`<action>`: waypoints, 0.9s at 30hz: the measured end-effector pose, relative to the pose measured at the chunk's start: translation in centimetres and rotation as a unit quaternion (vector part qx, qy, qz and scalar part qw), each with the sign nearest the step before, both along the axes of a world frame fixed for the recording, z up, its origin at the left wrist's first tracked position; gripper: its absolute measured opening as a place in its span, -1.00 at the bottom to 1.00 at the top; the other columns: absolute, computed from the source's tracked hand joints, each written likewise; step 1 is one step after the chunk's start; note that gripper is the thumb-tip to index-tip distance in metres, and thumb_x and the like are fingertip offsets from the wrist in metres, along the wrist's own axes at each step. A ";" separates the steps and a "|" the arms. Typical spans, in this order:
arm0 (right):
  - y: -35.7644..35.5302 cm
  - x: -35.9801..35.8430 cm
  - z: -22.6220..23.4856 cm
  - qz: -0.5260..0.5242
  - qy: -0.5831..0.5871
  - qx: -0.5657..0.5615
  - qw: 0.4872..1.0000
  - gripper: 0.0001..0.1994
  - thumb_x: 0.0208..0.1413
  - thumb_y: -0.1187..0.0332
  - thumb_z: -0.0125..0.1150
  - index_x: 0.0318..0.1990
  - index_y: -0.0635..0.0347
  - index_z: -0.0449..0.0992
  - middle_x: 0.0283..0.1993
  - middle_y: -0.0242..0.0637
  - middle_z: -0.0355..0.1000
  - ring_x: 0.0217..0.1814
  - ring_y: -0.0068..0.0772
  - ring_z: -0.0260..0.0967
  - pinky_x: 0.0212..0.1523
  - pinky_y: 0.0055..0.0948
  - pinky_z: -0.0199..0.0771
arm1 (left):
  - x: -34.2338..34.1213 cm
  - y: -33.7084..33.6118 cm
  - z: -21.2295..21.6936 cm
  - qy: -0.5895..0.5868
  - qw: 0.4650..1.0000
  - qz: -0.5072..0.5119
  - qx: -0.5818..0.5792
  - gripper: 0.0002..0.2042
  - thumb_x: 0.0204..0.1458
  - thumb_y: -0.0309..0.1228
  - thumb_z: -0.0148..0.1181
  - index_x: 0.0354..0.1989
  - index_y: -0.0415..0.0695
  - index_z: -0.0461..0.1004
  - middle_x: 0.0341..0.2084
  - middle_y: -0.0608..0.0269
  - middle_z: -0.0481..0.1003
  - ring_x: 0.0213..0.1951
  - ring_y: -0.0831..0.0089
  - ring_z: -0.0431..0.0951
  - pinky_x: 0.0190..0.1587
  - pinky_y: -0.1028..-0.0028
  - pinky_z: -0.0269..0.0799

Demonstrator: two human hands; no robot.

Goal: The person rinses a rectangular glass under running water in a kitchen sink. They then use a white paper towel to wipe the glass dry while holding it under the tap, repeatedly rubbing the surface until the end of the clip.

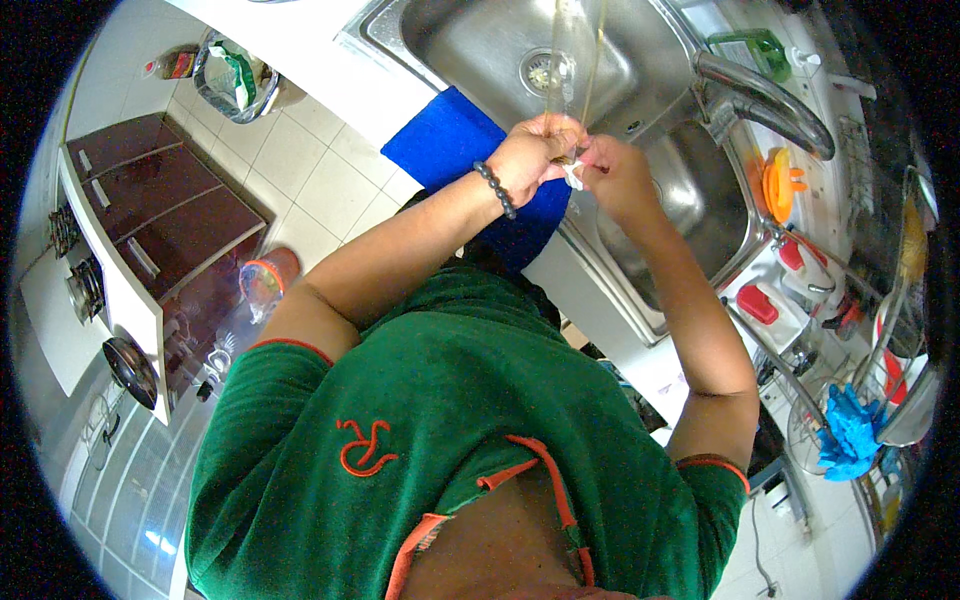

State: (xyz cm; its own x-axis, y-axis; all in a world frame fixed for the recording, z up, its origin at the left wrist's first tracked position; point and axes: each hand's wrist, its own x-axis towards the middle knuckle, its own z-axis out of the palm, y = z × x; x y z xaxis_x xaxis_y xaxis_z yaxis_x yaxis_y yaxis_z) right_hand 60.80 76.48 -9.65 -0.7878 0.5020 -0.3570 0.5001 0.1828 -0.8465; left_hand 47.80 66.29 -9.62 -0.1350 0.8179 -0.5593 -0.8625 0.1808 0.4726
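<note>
Over the sink's near edge my two hands meet, fingertips almost touching. My left hand [543, 152], a dark bead bracelet at its wrist, is closed around the lower end of a long clear glass-like object [572, 60]. Thin golden edges mark its sides, and it stretches away over the sink; its exact kind I cannot make out. Between the pinched fingers of my right hand [620, 172] is a small white scrap [573, 176], like tissue or cloth. My fingers hide where the two things meet. Below the hands lies a blue cloth [440, 140].
A steel double sink [480, 50] with a chrome faucet [770, 100] lies ahead. Right of it stand a green soap bottle [760, 52], an orange item [778, 185], red-lidded containers [757, 304] and blue gloves [850, 430]. A lined bin [225, 100] stands left.
</note>
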 end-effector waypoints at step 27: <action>0.3 0.3 5.7 0.034 -0.050 0.086 0.994 -0.88 -0.07 0.35 0.11 -0.48 0.19 0.49 -0.51 -0.20 0.45 -0.51 -0.26 0.38 -0.44 -0.35 0.33 | -1.8 -0.1 0.3 -0.054 0.991 -0.075 0.095 -0.89 0.13 -0.39 -0.03 -0.28 -0.10 0.42 -0.15 0.04 0.46 -0.27 0.51 0.51 -0.45 0.68 0.38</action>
